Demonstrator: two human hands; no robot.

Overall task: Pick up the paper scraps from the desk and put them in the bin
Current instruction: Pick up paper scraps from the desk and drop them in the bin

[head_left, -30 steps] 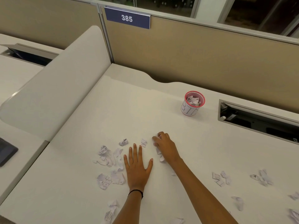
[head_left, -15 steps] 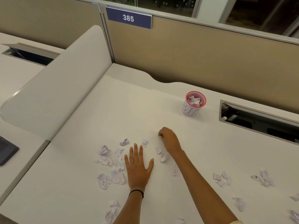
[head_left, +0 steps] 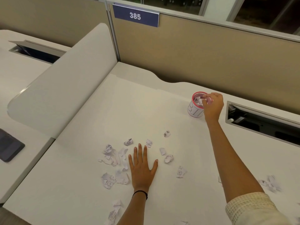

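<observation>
A small white bin (head_left: pixel 194 111) with a pink rim stands at the back of the white desk (head_left: pixel 129 111), with scraps inside it. My right hand (head_left: pixel 213 106) hovers over the bin's right rim, its fingers pinched on a small paper scrap. Flat on the desk nearer to me lies my left hand (head_left: pixel 142 168), fingers spread and holding nothing. Crumpled paper scraps (head_left: pixel 113 158) lie in a cluster to its left. Single scraps (head_left: pixel 168 158) lie to its right, and one (head_left: pixel 167 133) sits farther back. Others (head_left: pixel 271 183) lie at the far right and by the near edge (head_left: pixel 116 210).
An open cable tray (head_left: pixel 263 125) is cut into the desk just right of the bin. A curved white divider (head_left: pixel 61 95) bounds the desk on the left, and a tan partition with a "385" sign (head_left: pixel 136 16) closes the back. A dark device (head_left: pixel 8 147) lies on the neighbouring desk.
My right hand has lifted from the scraps near my left hand and travelled back and right to the bin's rim. The left hand has stayed flat in place.
</observation>
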